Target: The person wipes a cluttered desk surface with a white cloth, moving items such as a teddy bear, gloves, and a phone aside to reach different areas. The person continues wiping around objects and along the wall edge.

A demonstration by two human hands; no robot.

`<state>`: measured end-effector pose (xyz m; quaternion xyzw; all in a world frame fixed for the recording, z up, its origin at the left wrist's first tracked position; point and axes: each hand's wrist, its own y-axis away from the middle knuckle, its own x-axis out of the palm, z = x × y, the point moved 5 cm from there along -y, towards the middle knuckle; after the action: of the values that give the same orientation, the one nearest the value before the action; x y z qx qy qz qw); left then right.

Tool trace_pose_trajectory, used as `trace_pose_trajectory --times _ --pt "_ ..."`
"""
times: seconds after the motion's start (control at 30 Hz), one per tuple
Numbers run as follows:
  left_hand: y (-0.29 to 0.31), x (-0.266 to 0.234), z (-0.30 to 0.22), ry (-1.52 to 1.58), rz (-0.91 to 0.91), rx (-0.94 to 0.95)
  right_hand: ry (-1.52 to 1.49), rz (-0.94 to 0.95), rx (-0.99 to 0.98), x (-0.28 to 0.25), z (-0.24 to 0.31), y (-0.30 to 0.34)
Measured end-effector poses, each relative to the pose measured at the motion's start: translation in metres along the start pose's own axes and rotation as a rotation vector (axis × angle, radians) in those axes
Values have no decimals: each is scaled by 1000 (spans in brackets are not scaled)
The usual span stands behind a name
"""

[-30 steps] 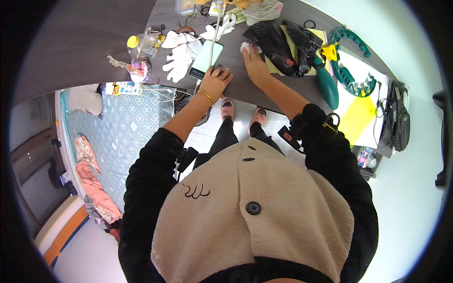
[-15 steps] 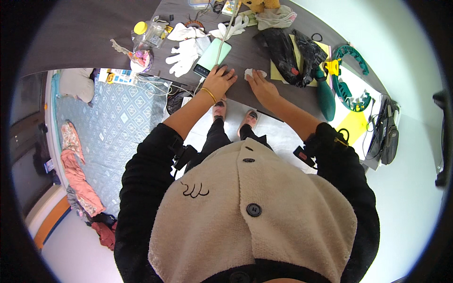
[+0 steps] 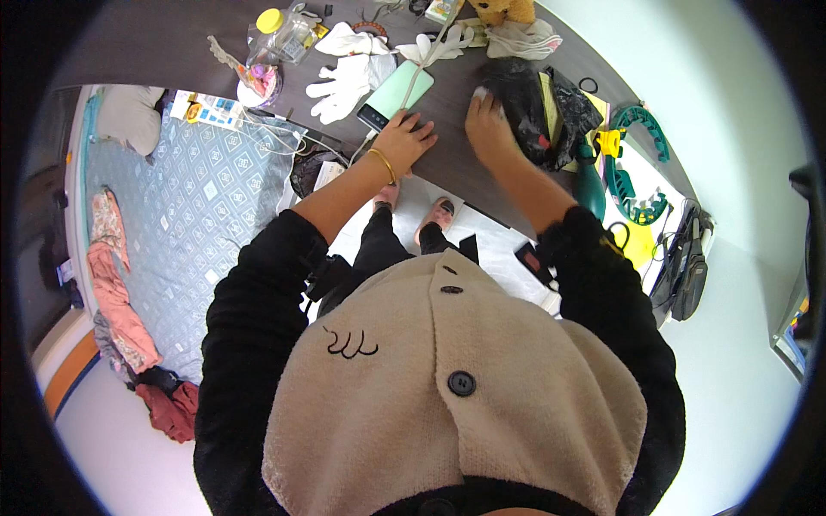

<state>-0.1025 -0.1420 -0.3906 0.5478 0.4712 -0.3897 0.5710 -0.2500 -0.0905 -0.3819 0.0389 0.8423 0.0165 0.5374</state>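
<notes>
My left hand [image 3: 402, 148] lies on the near edge of the dark desk [image 3: 443, 112], its fingers spread. Just beyond its fingertips is a mint-green phone-like device [image 3: 402, 90] with a dark end and a pale cable across it. My right hand [image 3: 490, 131] presses a crumpled white tissue [image 3: 482, 92] against the desktop; only a bit of the tissue shows past the fingers. Right beside that hand sits a crumpled black plastic bag [image 3: 523, 107]. White gloves [image 3: 340, 89] rest to the left of the green device.
At the left are a clear jar with a yellow lid [image 3: 270, 21] and a small decorated cup [image 3: 260, 86]. A dark green bottle [image 3: 589, 185] and green curved plastic pieces [image 3: 641, 163] lie to the right. A teddy bear [image 3: 503, 10] sits at the back, near a folded cloth [image 3: 523, 39].
My right hand has slid the tissue farther from me across the desk, up beside the black bag. My left hand stays nearly in place. The whole view has shifted slightly.
</notes>
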Motion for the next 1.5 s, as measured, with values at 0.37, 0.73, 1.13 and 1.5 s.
trace_pose_trajectory --times 0.37,0.73,1.13,1.5 --pt "-4 9 1 -23 -4 -24 -4 105 -20 24 1 -22" --pt "-4 11 2 -39 -131 -11 -177 -156 99 9 20 -19" --pt "1 7 0 -64 -21 -8 -373 -122 -186 25 40 37" --pt "11 6 1 -5 -221 92 -322 -112 -107 14 61 0"
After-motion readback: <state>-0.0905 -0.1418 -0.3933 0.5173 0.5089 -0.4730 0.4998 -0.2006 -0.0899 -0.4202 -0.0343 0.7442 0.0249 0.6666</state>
